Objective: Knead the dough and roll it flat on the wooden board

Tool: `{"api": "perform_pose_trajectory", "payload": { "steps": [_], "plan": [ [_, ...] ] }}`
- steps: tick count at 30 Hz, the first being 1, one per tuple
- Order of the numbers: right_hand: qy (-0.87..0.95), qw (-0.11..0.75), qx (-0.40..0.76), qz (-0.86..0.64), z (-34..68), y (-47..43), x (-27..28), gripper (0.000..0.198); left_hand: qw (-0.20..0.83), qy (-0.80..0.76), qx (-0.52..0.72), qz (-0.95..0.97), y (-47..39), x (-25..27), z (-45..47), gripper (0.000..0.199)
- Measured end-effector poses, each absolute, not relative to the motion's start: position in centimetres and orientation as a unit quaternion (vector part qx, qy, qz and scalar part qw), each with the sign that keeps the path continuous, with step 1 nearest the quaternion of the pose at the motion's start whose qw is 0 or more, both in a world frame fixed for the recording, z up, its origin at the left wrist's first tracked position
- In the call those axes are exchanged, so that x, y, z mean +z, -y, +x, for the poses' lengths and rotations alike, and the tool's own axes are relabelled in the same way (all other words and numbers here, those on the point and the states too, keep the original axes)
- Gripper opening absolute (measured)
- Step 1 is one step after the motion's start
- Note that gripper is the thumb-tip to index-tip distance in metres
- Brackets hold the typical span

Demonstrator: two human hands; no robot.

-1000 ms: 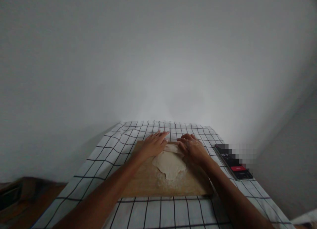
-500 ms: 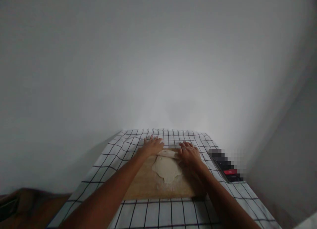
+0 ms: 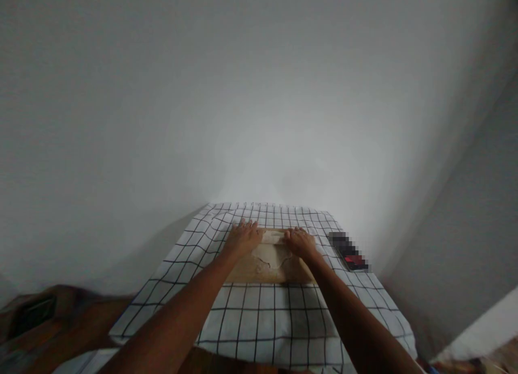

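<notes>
A pale, flour-dusted rolling pin (image 3: 273, 237) lies crosswise near the far edge of a wooden board (image 3: 246, 277). My left hand (image 3: 245, 238) is over its left end, fingers pointing away from me. Over the right end is my right hand (image 3: 300, 242), its fingers bent over the pin. Both pin ends are hidden under the hands. A flat, uneven sheet of dough (image 3: 273, 254) spreads on the board on my side of the pin, with loose flour along its near edge.
A white cloth with a black grid (image 3: 259, 314) covers the table. Dark flat items, partly pixelated, with a red patch (image 3: 354, 261) lie near the right edge. A pale wall (image 3: 259, 120) rises behind the table. Blurred brown things (image 3: 44, 320) stand at lower left.
The camera view has shifted, so the table looks smaller and its near edge shows. Both hands stay on the rolling pin and appear slightly closer together. The dough's visible outline has changed.
</notes>
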State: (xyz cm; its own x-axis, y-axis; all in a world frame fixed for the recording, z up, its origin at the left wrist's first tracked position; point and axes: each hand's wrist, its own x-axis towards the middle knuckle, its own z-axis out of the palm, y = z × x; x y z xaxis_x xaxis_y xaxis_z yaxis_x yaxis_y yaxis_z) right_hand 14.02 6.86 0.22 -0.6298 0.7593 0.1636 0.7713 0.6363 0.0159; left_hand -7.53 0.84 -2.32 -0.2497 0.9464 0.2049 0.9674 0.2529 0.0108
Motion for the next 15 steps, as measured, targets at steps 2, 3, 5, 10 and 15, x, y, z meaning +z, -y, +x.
{"api": "perform_pose_trajectory", "payload": {
  "steps": [2, 3, 5, 10, 15],
  "plan": [
    [0.896, 0.077, -0.035, -0.435, 14.2, -6.0, 0.7, 0.039, 0.081, 0.775, -0.070, -0.622, 0.0, -2.1, -7.1, 0.056],
    [0.893, 0.081, -0.027, -0.442, 14.3, -5.5, 0.9, 0.040, 0.079, 0.768, -0.070, -0.632, 0.4, -1.8, -7.0, 0.053],
    [0.888, 0.087, -0.014, -0.452, 14.7, -4.5, 1.5, 0.039, 0.071, 0.753, -0.069, -0.650, 1.3, -1.3, -6.6, 0.048],
    [0.894, 0.078, 0.000, -0.442, 15.5, -2.1, 2.7, 0.038, 0.057, 0.750, -0.070, -0.655, 3.3, -0.5, -5.5, 0.047],
    [0.884, 0.091, 0.013, -0.459, 15.5, -1.4, 2.8, 0.044, 0.067, 0.753, -0.051, -0.653, 3.4, -0.8, -5.5, 0.048]
  ]
}}
